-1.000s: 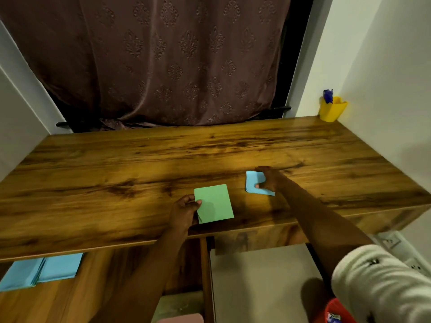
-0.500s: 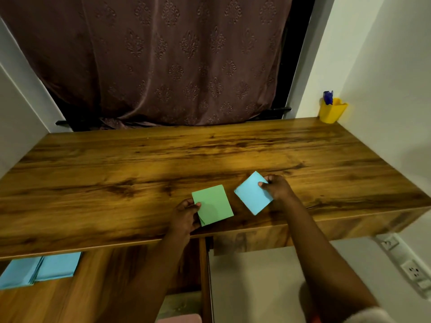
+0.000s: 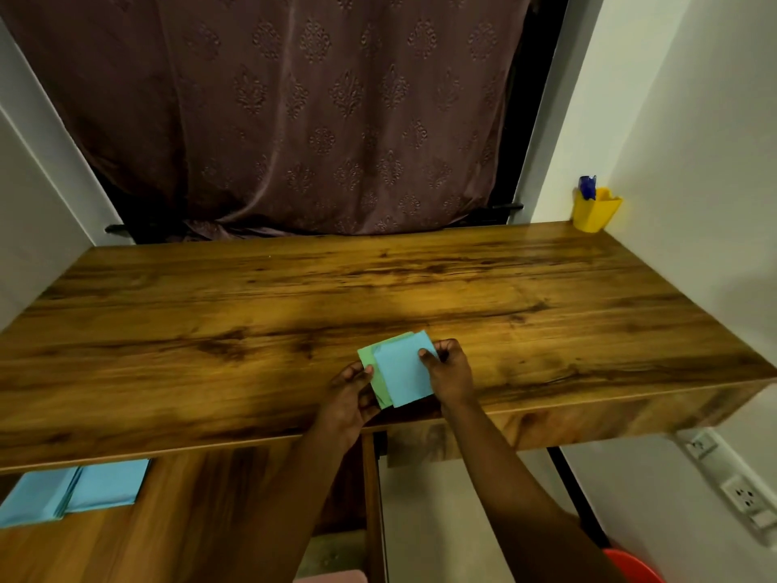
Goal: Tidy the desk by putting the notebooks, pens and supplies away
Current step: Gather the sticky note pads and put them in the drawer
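A blue sticky-note pad [image 3: 403,372] lies on top of a green sticky-note pad [image 3: 368,356], both held just above the front edge of the wooden desk [image 3: 294,313]. My left hand [image 3: 349,397] grips the green pad's left side, thumb on top. At the blue pad's right edge, my right hand [image 3: 450,372] pinches it. Only the green pad's left strip and lower corner show under the blue one.
A yellow pen cup [image 3: 596,209] with a blue pen [image 3: 587,188] stands in the far right corner. Blue notebooks [image 3: 75,492] lie on a lower shelf at the left. A curtain hangs behind the desk; wall sockets [image 3: 744,496] sit at the lower right.
My right hand lifted the blue pad off the desk and carried it left onto the green pad held by my left hand. The two pads now overlap.
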